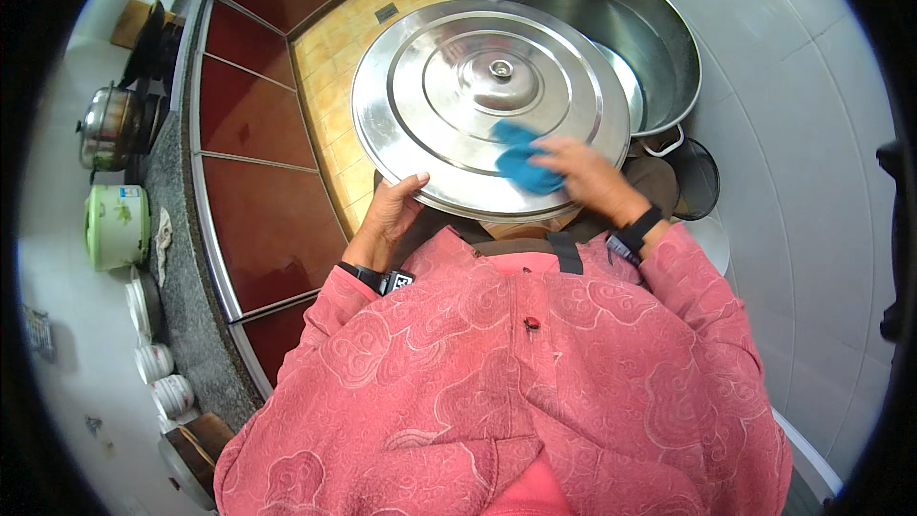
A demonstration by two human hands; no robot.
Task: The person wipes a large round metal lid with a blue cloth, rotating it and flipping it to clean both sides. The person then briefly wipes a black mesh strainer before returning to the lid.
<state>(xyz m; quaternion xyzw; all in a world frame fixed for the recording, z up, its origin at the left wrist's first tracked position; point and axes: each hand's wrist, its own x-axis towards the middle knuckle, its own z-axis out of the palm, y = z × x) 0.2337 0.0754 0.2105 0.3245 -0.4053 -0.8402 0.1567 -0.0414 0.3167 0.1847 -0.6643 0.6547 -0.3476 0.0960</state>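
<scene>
A large round stainless-steel pot lid (444,122) with a small centre knob lies over my lap, its top face up. My left hand (394,208) grips its near left rim, the thumb on top and the fingers hidden beneath. In my right hand (591,175), blurred at the fingers, is a blue cloth (526,161) pressed on the lid's near right part. Just beyond the lid, at the upper right, stands a big open metal pot (637,29) with a white side handle; the lid covers part of its mouth.
Red-panelled cabinets (258,229) under a granite countertop (190,294) run along the left. On the counter are a lidded steel pot (111,129), a green-and-white container (118,226) and stacked bowls (172,395). A dark bin (698,179) stands by the tiled wall (766,122) at right.
</scene>
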